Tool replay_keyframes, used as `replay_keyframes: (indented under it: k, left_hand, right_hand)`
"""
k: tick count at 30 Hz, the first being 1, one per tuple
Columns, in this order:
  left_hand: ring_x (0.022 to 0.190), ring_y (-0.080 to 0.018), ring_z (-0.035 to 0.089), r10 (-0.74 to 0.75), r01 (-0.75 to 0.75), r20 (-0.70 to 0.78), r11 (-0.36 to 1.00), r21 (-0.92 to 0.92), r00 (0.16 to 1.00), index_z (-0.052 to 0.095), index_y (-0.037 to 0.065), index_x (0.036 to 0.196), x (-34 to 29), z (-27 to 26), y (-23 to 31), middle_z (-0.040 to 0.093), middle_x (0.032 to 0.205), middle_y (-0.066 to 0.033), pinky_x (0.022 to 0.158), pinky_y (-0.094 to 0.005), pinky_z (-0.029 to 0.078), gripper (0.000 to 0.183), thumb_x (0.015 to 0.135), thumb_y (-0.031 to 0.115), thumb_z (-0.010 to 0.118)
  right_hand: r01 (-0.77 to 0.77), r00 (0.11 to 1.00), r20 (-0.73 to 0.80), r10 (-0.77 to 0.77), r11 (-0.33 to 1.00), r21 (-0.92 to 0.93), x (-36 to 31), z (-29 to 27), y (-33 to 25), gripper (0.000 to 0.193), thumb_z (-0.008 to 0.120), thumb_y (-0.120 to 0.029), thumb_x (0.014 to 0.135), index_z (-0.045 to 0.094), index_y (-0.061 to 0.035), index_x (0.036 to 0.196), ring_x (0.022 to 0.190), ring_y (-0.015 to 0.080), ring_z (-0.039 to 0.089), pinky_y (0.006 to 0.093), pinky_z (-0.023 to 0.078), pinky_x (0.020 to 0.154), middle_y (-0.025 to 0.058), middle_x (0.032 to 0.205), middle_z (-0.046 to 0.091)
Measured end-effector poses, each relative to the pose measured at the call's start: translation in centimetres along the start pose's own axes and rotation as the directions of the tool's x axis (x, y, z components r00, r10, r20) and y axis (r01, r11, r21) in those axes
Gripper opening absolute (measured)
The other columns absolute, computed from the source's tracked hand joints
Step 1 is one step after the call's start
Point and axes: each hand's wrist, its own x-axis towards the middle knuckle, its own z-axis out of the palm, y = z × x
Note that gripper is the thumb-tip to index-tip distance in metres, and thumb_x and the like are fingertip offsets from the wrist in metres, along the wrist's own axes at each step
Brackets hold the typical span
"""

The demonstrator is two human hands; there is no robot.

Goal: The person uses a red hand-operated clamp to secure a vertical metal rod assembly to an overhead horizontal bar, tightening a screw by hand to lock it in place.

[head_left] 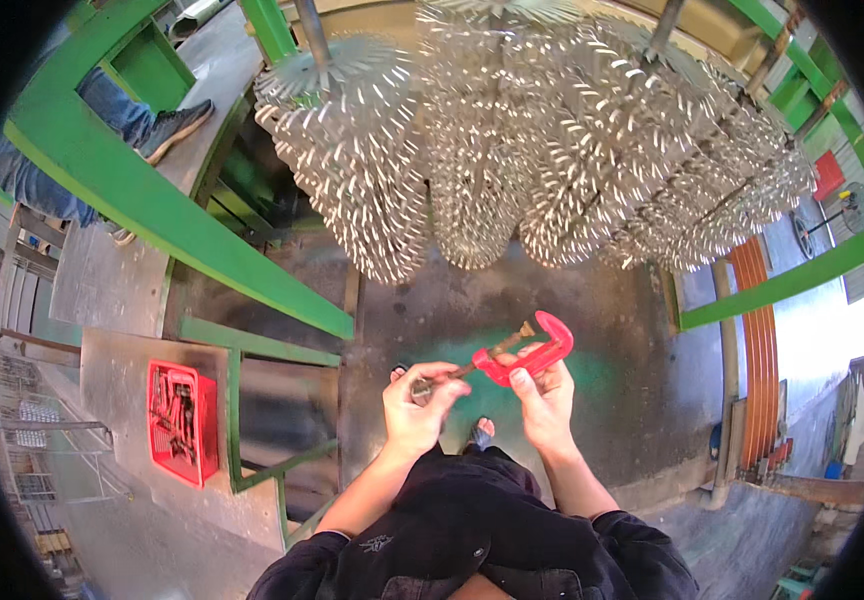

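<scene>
A red C-clamp (551,350) with a brownish metal screw is held in front of my body, its jaw end pointing up and to the right. My right hand (548,400) is closed round the clamp's red frame, the thumb lying along it. At the other end, the fingers of my left hand (415,405) are closed on the handle end of the screw. The screw's pad end (526,330) shows inside the frame, with a gap between it and the fixed jaw. Nothing else sits in the clamp.
Columns of stacked toothed metal discs (472,150) hang on rods ahead. Green frame beams (182,230) stand left and right. A red basket (210,440) of metal parts sits at the left. Another person's shoe (177,130) rests on the upper-left platform. A fan (845,203) stands far right.
</scene>
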Motion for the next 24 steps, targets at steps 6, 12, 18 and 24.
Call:
replay_keyframes:
  k: [6,12,18,24]
  left_hand:
    - [0.047,-0.0063,0.048,-0.171,0.191,0.084,0.903,-0.386,0.982,0.064,-0.001,0.107,-4.8,1.5,0.1,0.069,0.077,-0.0123,0.043,-0.0214,0.035,0.016,0.101,0.014,0.063]
    - [0.046,-0.0080,0.045,-0.059,0.057,0.000,0.969,-0.241,0.998,0.064,0.000,0.108,-8.0,-1.2,-0.6,0.067,0.074,-0.0149,0.043,-0.0230,0.034,0.023,0.102,0.023,0.062]
    - [0.045,-0.0080,0.044,-0.012,0.000,-0.065,0.983,-0.186,0.998,0.064,-0.001,0.105,-10.6,-5.1,1.1,0.067,0.072,-0.0142,0.043,-0.0232,0.034,0.029,0.104,0.028,0.061]
    - [0.045,-0.0075,0.045,-0.107,0.069,-0.095,0.938,-0.339,0.990,0.064,-0.002,0.100,-12.6,-9.4,2.2,0.066,0.069,-0.0121,0.042,-0.0227,0.032,0.021,0.101,0.019,0.064]
  right_hand:
    - [-0.034,0.999,0.013,0.034,0.999,0.014,-5.1,-2.1,-0.8,0.032,0.071,0.000,0.093,0.055,-0.0017,0.121,0.112,0.0225,0.067,0.0397,0.052,0.102,0.0161,0.118,0.071]
    - [0.001,0.995,0.095,0.006,0.998,-0.066,-7.4,0.0,-1.7,0.029,0.075,-0.002,0.091,0.060,-0.0011,0.115,0.108,0.0176,0.065,0.0369,0.052,0.096,0.0094,0.111,0.071]
    - [-0.014,0.989,0.141,0.032,0.992,-0.125,-9.7,3.9,-0.3,0.030,0.077,-0.003,0.090,0.062,-0.0006,0.115,0.102,0.0166,0.067,0.0354,0.052,0.094,0.0093,0.107,0.071]
    - [-0.060,0.982,0.172,0.083,0.989,-0.133,-10.9,7.8,0.8,0.031,0.078,-0.005,0.088,0.063,0.0003,0.115,0.102,0.0194,0.069,0.0358,0.053,0.095,0.0124,0.107,0.073]
